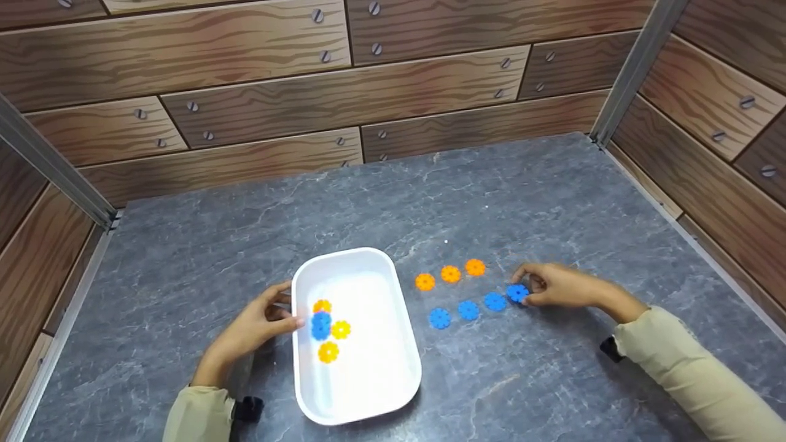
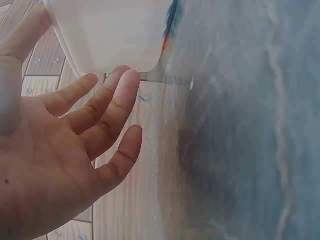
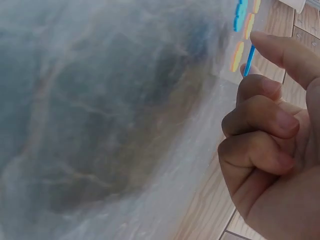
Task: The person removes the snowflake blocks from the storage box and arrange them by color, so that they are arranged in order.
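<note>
My right hand (image 1: 562,285) pinches a blue flower-shaped disc (image 1: 517,293) between thumb and index finger, at the right end of a row of blue discs. Edge-on, the same disc (image 3: 249,61) shows as a thin blue line in the right wrist view, with the other fingers curled. At the white plastic tub (image 1: 402,362), my left hand (image 1: 252,325) holds the left rim, thumb over the edge and fingers along the outer wall. Inside the tub lie blue discs (image 1: 320,326), a yellow disc (image 1: 341,329) and orange ones, one being the lower orange disc (image 1: 328,352).
Three orange discs (image 1: 450,274) form a row behind the blue row (image 1: 468,310), right of the tub. Everything stands on a grey marbled tabletop (image 1: 522,380). Wood-patterned panels (image 1: 264,116) enclose the back and sides, with metal posts (image 1: 632,73) at the corners.
</note>
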A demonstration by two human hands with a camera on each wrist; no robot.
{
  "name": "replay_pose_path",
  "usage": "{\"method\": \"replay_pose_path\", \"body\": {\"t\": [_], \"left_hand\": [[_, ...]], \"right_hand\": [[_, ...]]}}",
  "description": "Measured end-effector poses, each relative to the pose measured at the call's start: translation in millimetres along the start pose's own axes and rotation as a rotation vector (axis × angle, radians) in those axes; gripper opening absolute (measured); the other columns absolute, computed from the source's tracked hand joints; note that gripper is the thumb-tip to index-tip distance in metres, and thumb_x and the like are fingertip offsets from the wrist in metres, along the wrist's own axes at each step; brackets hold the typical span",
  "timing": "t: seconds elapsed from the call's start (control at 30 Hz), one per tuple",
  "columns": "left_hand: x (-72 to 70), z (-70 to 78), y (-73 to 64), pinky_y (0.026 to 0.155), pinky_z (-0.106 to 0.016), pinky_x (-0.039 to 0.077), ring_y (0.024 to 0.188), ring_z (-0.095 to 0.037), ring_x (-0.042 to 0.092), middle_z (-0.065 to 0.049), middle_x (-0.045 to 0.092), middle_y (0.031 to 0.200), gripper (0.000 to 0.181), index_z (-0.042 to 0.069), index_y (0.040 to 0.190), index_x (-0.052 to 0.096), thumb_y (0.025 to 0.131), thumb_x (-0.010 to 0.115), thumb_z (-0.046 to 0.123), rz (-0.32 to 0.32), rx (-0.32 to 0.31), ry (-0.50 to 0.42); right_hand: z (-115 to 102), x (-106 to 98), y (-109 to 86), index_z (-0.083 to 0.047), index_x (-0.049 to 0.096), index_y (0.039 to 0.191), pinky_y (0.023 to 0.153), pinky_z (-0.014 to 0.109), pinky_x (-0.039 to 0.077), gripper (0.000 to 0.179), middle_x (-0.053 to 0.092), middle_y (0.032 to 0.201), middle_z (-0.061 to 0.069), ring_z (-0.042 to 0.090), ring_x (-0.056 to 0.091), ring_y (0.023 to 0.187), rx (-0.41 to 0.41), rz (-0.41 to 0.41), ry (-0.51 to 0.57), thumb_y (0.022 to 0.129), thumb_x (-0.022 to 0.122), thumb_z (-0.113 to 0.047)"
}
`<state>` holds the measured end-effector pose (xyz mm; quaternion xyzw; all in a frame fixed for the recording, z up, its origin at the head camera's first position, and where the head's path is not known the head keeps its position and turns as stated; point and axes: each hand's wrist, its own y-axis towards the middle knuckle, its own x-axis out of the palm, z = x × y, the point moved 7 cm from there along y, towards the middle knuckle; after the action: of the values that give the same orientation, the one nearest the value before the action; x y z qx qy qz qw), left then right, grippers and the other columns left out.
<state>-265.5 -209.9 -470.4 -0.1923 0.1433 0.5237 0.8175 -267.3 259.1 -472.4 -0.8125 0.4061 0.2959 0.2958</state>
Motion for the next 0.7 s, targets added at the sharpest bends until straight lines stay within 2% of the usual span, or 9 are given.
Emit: {"method": "replay_pose_path", "body": {"t": [0.37,0.7], "left_hand": [[0.7,-1.4,-0.1,0.081,-0.027,0.047,0.094,-0.018,0.058,-0.022,0.054,0.126,0.075,-0.001,0.146,0.035,0.085,0.073,0.022,-0.001,0.005,-0.004],[0.1,-0.8,0.7,0.079,-0.027,0.047,0.092,-0.018,0.059,-0.023,0.055,0.124,0.075,0.0,0.145,0.036,0.085,0.074,0.022,0.001,0.01,0.001]], "right_hand": [[8.3,2.4,-4.2,0.0,0.058,0.117,0.056,0.022,0.036,0.035,0.05,0.072,-0.002,0.004,0.041,0.059,0.01,-0.022,0.025,0.087,0.069,-0.015],[6.3,-6.0,-9.4,0.0,0.057,0.121,0.055,0.022,0.036,0.041,0.047,0.073,-0.001,0.004,0.04,0.06,0.011,0.018,0.054,0.086,0.071,-0.016]]}}
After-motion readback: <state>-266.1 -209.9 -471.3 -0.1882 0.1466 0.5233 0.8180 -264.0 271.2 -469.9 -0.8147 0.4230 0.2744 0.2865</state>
